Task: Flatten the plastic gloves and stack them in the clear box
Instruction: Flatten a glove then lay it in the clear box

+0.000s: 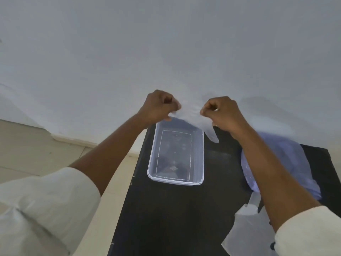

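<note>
A thin see-through plastic glove point(195, 119) hangs stretched between my two hands above the far end of the clear box point(153, 163). My left hand point(158, 106) pinches its left edge with curled fingers. The glove's right edge is pinched by my right hand point(221, 113), and a glove finger dangles below it. The clear box stands on the black table point(175, 218) with nothing visible inside. More plastic gloves lie in a heap point(295, 159) at the table's right, partly hidden by my right forearm.
Another flat plastic glove point(247, 230) lies near the table's front right, under my right sleeve. A white wall rises just behind the table. Beige floor tiles point(36, 154) show to the left of the table's left edge.
</note>
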